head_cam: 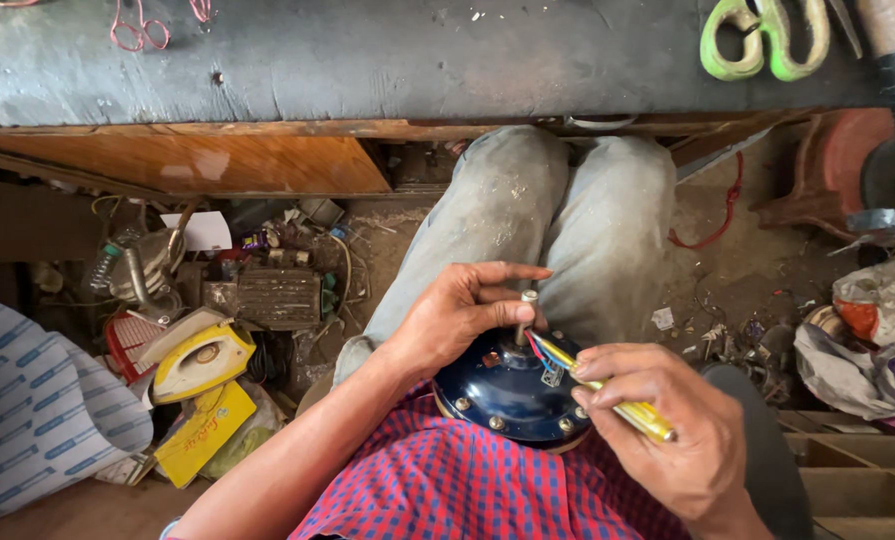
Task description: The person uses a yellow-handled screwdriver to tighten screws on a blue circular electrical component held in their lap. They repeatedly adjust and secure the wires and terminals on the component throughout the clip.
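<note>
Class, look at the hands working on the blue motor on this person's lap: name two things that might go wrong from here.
1. The yellow screwdriver in the right hand works right among the thin coloured wires; a slip might nick them.
2. The blue motor rests on the lap, steadied only by the left hand at its shaft; it might roll off.

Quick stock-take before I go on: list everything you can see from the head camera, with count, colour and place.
motor housing: one, dark blue, round, on the lap
shaft: one, metal, standing up from the motor housing
wires: a few, red and blue, beside the shaft
screwdriver: one, yellow handle, tip at the wires
scissors: one pair, green handles, on the workbench, top right
workbench: one, dark top, across the upper frame
clothes iron: one, yellow and white, floor, left
yellow packet: one, under the iron
red cord: one, floor, right
left hand: fingers around the shaft
right hand: holds the screwdriver
</note>
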